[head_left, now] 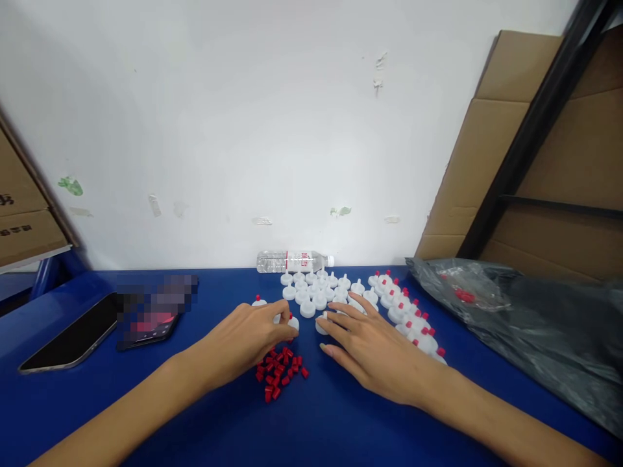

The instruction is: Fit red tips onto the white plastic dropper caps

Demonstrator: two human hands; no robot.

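Observation:
My left hand (257,334) is bent into a pinch at a white nozzle cap (293,324) with a red tip. Its fingers partly cover that cap, and another white cap (259,302) with a red tip stands just behind the hand. Below the fingers lies a loose pile of small red tip covers (277,371). My right hand (367,337) has its fingers spread, with the fingertips at a white nozzle cap (320,324) without red. Behind and under it stands a group of white nozzle caps (307,308).
Rows of red-tipped white caps (400,310) stand right. A water bottle (292,261) lies against the wall. Two phones (73,334) lie at left. At right, a dark plastic bag (525,337) carries a clear bag with red pieces (464,296). Cardboard (491,149) leans behind.

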